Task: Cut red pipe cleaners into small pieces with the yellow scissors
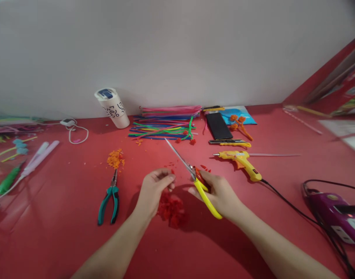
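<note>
My left hand [158,186] is closed in a pinch, with a small red piece [172,171] just showing at the fingertips; most of it is hidden. My right hand [219,193] grips a pair of scissors [206,199] with yellow and red handles. Their blades point up and left, past the left fingertips without touching them. Below and between both hands lies a fluffy heap of red clippings [173,211], slightly blurred. A few loose red bits [205,167] are scattered beyond the scissors.
Pliers [109,201] and orange clippings [116,158] lie left. Behind are a tumbler [112,108], coloured pipe cleaners [166,124], a phone [219,126] and a utility knife [230,143]. A yellow glue gun [241,161], its cord running to a purple power strip [334,213], lies right.
</note>
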`<state>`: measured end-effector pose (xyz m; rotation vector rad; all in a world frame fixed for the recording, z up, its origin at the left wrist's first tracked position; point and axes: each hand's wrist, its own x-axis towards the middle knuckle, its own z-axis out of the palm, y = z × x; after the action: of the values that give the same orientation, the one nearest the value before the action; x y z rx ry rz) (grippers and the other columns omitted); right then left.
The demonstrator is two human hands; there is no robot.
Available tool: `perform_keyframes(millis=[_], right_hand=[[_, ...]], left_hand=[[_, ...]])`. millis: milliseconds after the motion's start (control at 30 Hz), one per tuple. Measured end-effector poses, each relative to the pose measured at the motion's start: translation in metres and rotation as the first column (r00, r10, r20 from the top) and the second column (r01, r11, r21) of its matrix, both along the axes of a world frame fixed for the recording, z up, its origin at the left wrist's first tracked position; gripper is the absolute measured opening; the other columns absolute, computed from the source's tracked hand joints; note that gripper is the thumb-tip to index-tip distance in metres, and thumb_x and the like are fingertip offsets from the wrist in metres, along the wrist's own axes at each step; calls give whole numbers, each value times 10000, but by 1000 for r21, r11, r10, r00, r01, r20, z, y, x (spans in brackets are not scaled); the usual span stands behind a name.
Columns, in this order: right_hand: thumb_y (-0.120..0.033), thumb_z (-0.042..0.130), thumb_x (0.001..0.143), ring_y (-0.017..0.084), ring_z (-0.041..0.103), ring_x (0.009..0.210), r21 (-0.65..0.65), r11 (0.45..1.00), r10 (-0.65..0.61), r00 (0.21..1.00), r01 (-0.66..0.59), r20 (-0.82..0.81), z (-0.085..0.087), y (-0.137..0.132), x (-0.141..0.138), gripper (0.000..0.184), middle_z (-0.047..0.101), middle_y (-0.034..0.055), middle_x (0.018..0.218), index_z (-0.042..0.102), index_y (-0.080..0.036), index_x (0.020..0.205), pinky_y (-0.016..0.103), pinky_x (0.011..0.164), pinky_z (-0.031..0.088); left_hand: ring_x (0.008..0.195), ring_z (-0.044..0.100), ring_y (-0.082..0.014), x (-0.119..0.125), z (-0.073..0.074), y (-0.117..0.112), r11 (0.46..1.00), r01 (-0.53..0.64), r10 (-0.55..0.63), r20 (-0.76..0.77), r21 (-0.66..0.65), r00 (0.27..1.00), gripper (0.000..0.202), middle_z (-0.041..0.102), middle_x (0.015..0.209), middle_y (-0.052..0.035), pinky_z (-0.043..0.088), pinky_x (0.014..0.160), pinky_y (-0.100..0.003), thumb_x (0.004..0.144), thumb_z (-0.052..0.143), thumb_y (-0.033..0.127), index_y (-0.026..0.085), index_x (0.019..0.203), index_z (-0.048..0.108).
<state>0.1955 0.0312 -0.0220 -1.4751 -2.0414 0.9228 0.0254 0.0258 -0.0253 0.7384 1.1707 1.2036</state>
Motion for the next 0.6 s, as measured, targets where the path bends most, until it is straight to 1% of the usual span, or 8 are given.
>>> perform_keyframes(millis=[33, 100, 167, 233, 300, 367, 467, 600], right_hand=[[-457, 533, 697, 94, 400, 460, 46, 999, 15, 994, -20, 110, -1, -1, 2, 293, 453, -43, 537, 401, -197, 669, 217, 449, 241], [-492, 475, 740, 121, 452, 463, 108, 991, 48, 953, -84, 298, -3, -2, 3, 308, 520, -15, 558, 436, -186, 755, 230, 455, 224], [-470, 383, 806, 155, 514, 497, 142, 975, 93, 898, -169, 431, -6, -4, 1, 311, 585, 28, 605, 455, -169, 836, 246, 466, 209], [-436, 320, 844, 183, 552, 531, 159, 959, 120, 844, -235, 523, -10, -5, -1, 321, 620, 60, 644, 463, -153, 890, 261, 473, 194], [-435, 294, 855, 201, 568, 547, 165, 950, 126, 807, -267, 577, -13, -5, -2, 348, 631, 72, 653, 467, -140, 921, 271, 475, 179], [-454, 269, 860, 208, 571, 542, 165, 949, 121, 790, -271, 602, -15, -6, -2, 384, 627, 71, 634, 470, -133, 926, 276, 472, 166], [-477, 231, 864, 208, 564, 527, 166, 948, 117, 780, -273, 614, -16, -6, 0, 424, 619, 66, 612, 472, -133, 918, 280, 468, 151], [-481, 240, 859, 207, 556, 514, 165, 940, 135, 771, -298, 622, -17, -5, 2, 419, 611, 63, 593, 472, -135, 900, 281, 468, 142]], left_hand=[[466, 485, -54, -2, 0, 2, 999, -47, 46, 38, 7, 998, 88, 550, 552, 42, 369, 468, -171, 624, 644, 172, 145, 677, 579], [471, 491, -50, -7, 1, 5, 993, -112, 110, 85, 24, 990, 86, 553, 558, 40, 370, 466, -164, 621, 643, 149, 143, 666, 570], [479, 496, -47, -10, 1, 7, 988, -147, 141, 111, 47, 984, 73, 565, 569, 35, 374, 472, -160, 622, 636, 136, 139, 651, 569], [482, 495, -44, -12, 0, 9, 984, -163, 154, 118, 70, 981, 51, 566, 565, 33, 375, 476, -155, 630, 627, 134, 135, 641, 578], [481, 490, -42, -13, -1, 10, 981, -172, 162, 116, 84, 980, 35, 559, 553, 35, 373, 475, -153, 637, 620, 133, 131, 639, 585], [485, 491, -43, -14, -2, 10, 980, -174, 163, 116, 93, 980, 24, 561, 557, 33, 376, 478, -155, 644, 614, 130, 129, 651, 591], [495, 498, -43, -15, -2, 10, 980, -171, 158, 132, 100, 979, 19, 569, 573, 29, 384, 487, -155, 655, 607, 126, 130, 671, 598], [492, 507, -46, -17, -1, 10, 980, -173, 157, 152, 98, 976, 23, 567, 562, 31, 387, 481, -155, 649, 615, 120, 136, 655, 600]])
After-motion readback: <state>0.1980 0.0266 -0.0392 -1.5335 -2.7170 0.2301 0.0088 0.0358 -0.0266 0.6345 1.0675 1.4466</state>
